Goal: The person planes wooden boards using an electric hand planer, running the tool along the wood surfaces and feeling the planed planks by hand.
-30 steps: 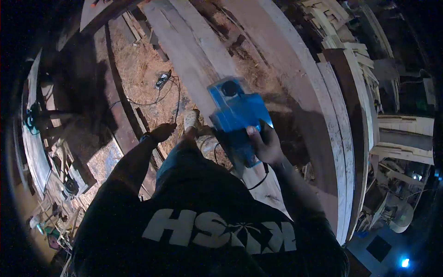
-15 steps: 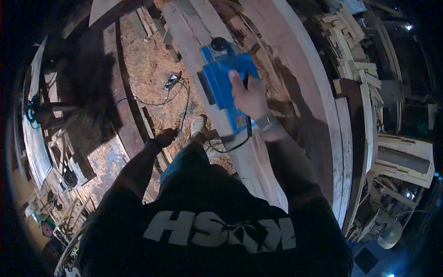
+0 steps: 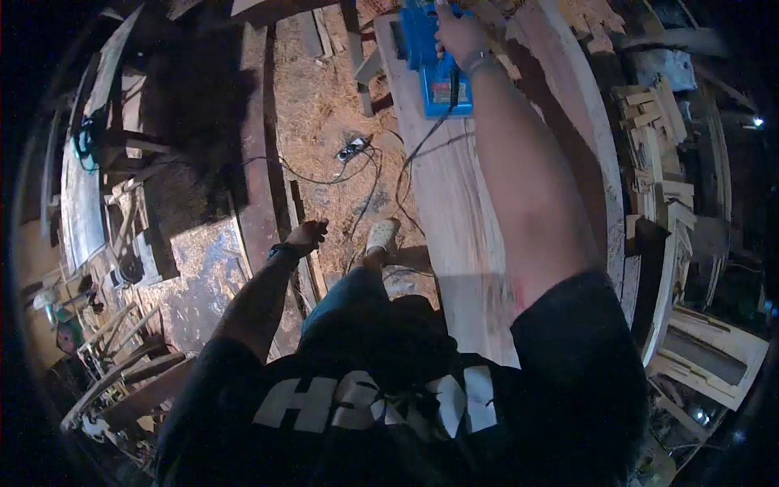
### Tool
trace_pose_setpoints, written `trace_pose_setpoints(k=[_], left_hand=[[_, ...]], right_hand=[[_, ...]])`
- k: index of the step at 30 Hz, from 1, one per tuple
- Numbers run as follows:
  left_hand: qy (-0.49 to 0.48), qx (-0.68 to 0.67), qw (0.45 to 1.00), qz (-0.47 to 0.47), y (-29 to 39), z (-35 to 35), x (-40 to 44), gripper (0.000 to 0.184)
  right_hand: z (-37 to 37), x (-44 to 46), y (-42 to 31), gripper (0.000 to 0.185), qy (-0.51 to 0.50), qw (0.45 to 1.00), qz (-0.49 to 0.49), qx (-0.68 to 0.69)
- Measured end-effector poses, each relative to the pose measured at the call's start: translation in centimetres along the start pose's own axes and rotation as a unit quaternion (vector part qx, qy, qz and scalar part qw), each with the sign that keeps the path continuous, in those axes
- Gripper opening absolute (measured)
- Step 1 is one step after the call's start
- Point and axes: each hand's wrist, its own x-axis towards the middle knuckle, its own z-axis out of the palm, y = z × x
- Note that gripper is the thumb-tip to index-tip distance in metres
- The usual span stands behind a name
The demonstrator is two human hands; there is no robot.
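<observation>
Holding in the right grip the blue electric planer, set on the wide wooden plank ahead; dangling the left grip, slack and half-uncurled, above the sawdust-covered floor.

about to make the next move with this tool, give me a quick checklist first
1. Hold on the blue power tool: ok, the right hand grips it from above.
2. Left hand clear of the tool: ok, well off to the side.
3. Tool sitting flat on the board: cannot tell, seen only from above.
4. Board clear beyond the tool: cannot tell, the picture's top edge cuts it off.
5. Power cord behind the tool: ok, it leaves the near end and runs off the board's side.
6. Feet clear of cords: not ok, cord lies on the floor close by the light shoe.
</observation>
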Motion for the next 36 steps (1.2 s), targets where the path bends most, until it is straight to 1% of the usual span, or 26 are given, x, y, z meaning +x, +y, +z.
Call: trace_pose_setpoints(k=[3, 4, 7, 8, 9, 10, 11, 13, 14, 16, 17, 18, 19, 20, 21, 22, 23, 25, 26, 27, 28, 29, 31, 32, 35, 36], left_hand=[[0.028, 0.218, 0.975, 0.043, -2.3, -0.2, 0.9, 0.033], [0.021, 0.148, 0.987, -0.051, -2.5, -0.5, 0.9, 0.036], [-0.019, 0.268, 0.956, 0.121, -5.9, -0.3, 0.4, 0.042], [-0.038, 0.447, 0.875, 0.181, -7.1, -1.3, 0.9, 0.045], [-0.039, 0.532, 0.844, 0.046, -4.2, 0.9, -0.9, 0.052], [-0.009, 0.534, 0.845, -0.015, -1.4, 4.0, -3.3, 0.055], [0.024, 0.532, 0.843, -0.077, 0.4, 6.5, -4.7, 0.058], [-0.007, 0.504, 0.863, -0.006, -2.3, 6.3, -4.0, 0.063], [-0.027, 0.514, 0.857, 0.016, -3.6, 6.4, -3.6, 0.063], [-0.068, 0.554, 0.828, 0.053, -5.5, 6.9, -2.8, 0.060], [-0.090, 0.583, 0.805, 0.065, -5.8, 7.1, -2.5, 0.058], [-0.138, 0.625, 0.752, 0.158, -4.5, 8.3, -3.8, 0.054], [-0.122, 0.613, 0.760, 0.177, -4.5, 9.0, -4.2, 0.044], [-0.107, 0.603, 0.766, 0.196, -4.6, 9.5, -4.3, 0.033], [-0.092, 0.592, 0.770, 0.219, -4.2, 9.8, -4.0, 0.023], [-0.092, 0.591, 0.783, 0.167, -3.4, 10.0, -3.4, 0.023], [-0.091, 0.588, 0.795, 0.115, -1.9, 10.2, -3.3, 0.024], [-0.088, 0.575, 0.813, 0.007, 1.1, 10.6, -3.7, 0.028], [-0.104, 0.633, 0.756, 0.133, -6.3, 4.4, 3.3, 0.040], [-0.073, 0.606, 0.787, 0.094, -1.5, 6.3, 0.5, 0.071], [-0.038, 0.561, 0.826, 0.047, -0.7, 5.5, 1.7, 0.070], [-0.003, 0.513, 0.858, -0.002, -0.3, 4.8, 2.6, 0.069], [0.052, 0.376, 0.925, 0.023, 3.3, 6.0, 0.5, 0.067], [0.034, 0.380, 0.920, 0.093, 1.6, 4.2, 2.5, 0.065], [0.052, 0.315, 0.943, 0.097, 2.2, 4.5, 1.1, 0.059], [0.018, 0.318, 0.943, 0.094, 1.6, 3.4, 1.2, 0.054]], right_hand=[[-1.2, 1.6, 0.6, 0.064, -0.008, 0.999, 0.002, -0.045], [-2.0, 0.3, 0.6, 0.063, -0.005, 0.999, 0.011, -0.030], [-4.7, -12.2, 0.9, 0.059, 0.000, 0.999, 0.047, -0.012], [-5.8, -16.9, 1.7, 0.058, -0.002, 0.998, 0.062, -0.020], [-7.2, -22.2, 2.0, 0.056, 0.000, 0.999, 0.036, -0.036], [-8.8, -27.3, 2.7, 0.053, -0.040, 0.996, 0.079, -0.034], [-9.8, -31.8, 6.1, 0.049, -0.005, 0.997, 0.059, -0.056], [-11.9, -42.9, 6.0, 0.036, 0.012, 0.990, 0.128, 0.060], [-14.1, -47.8, 11.3, 0.029, -0.014, 0.987, 0.159, 0.012], [-16.5, -58.0, 12.2, 0.038, 0.027, 0.987, 0.155, -0.013], [-17.1, -60.4, 12.7, 0.038, 0.022, 0.993, 0.105, -0.045], [-17.8, -62.9, 13.1, 0.038, 0.021, 0.995, 0.054, -0.077], [-18.4, -65.3, 13.5, 0.039, 0.022, 0.994, 0.003, -0.110], [-18.3, -65.8, 12.8, 0.038, 0.022, 0.996, 0.086, -0.019], [-18.2, -65.3, 12.6, 0.038, 0.027, 0.992, 0.127, 0.001], [-18.0, -64.6, 12.2, 0.037, 0.034, 0.985, 0.167, 0.021], [-17.4, -61.3, 10.2, 0.036, 0.043, 0.984, 0.169, -0.030], [-15.2, -54.0, 9.7, 0.032, 0.058, 0.991, 0.119, 0.003], [-13.9, -50.2, 10.5, 0.033, 0.062, 0.992, 0.066, 0.088], [-13.0, -46.4, 8.4, 0.034, 0.040, 0.988, 0.134, 0.068], [-12.4, -42.7, 6.6, 0.036, 0.017, 0.978, 0.202, 0.049], [-11.8, -39.0, 10.5, 0.039, 0.034, 0.995, 0.091, -0.028], [-10.1, -33.4, 11.9, 0.046, 0.045, 0.997, 0.009, -0.065], [-9.5, -30.7, 10.5, 0.048, 0.040, 0.997, 0.023, -0.069], [-7.8, -23.8, 7.5, 0.054, 0.023, 0.995, 0.058, -0.078], [-7.1, -22.6, 4.8, 0.055, 0.020, 0.996, 0.078, -0.037]])
